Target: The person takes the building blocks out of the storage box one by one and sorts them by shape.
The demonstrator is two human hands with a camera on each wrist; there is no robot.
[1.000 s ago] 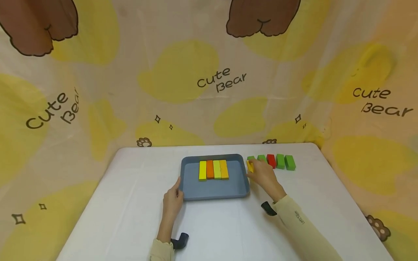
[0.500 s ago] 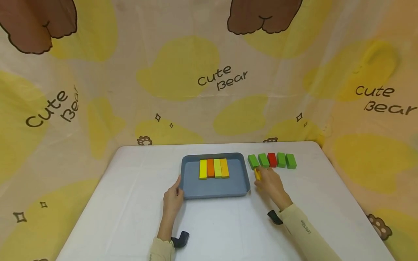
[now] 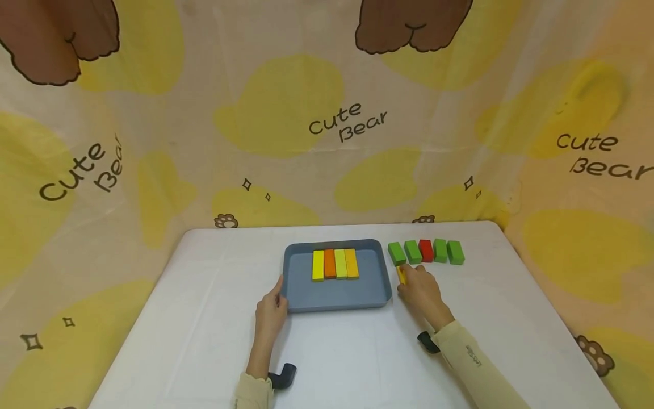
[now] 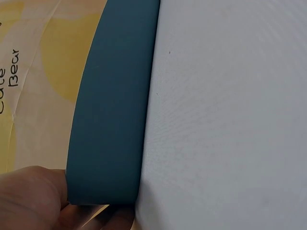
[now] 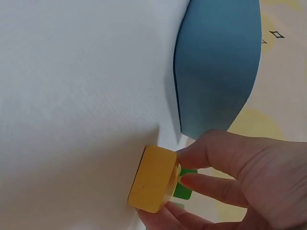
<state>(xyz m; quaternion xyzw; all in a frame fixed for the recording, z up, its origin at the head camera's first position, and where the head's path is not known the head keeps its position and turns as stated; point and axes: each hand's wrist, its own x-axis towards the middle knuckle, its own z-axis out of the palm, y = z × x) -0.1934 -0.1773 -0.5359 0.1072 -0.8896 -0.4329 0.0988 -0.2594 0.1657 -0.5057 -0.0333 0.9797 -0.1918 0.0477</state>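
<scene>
In the head view a blue-grey tray lies on the white table. Side by side in it are a yellow block, an orange block, a light green block and an amber block. My left hand grips the tray's left side near the front corner; in the left wrist view the thumb is at one edge of the tray wall and fingers are at the other. Just right of the tray, my right hand pinches a yellow-orange block between thumb and fingers, low over the table.
A row right of the tray holds several green blocks, among them a left one and a right one, with a red block in the middle. Printed cloth walls stand behind and beside the table.
My right hand has moved a little right and toward me with the yellow-orange block, uncovering the left green blocks. The left hand and the tray have stayed in place.
</scene>
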